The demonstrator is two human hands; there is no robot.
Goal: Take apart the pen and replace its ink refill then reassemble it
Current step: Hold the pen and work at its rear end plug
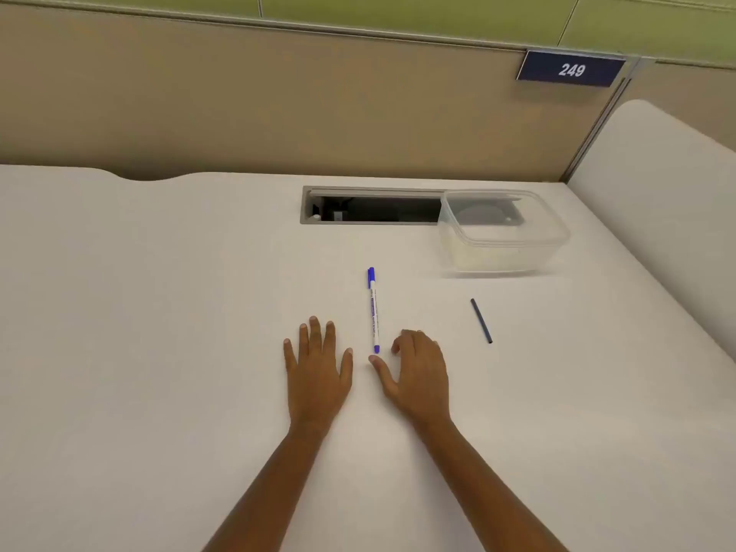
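A white pen (pixel 373 310) with a blue cap and blue end lies on the white desk (pixel 159 312), its cap pointing away from me. A short dark refill (pixel 481 321) lies apart on the desk to the pen's right. My left hand (pixel 316 370) rests flat on the desk, fingers spread, just left of the pen's near end. My right hand (pixel 418 372) sits just right of that end with fingers curled loosely and thumb stretched toward the pen tip, holding nothing.
An empty clear plastic container (pixel 502 233) stands at the back right, partly over an open cable slot (pixel 370 207) in the desk. A beige partition with a "249" sign (pixel 571 69) backs the desk. A white rounded panel (pixel 669 185) rises at the right.
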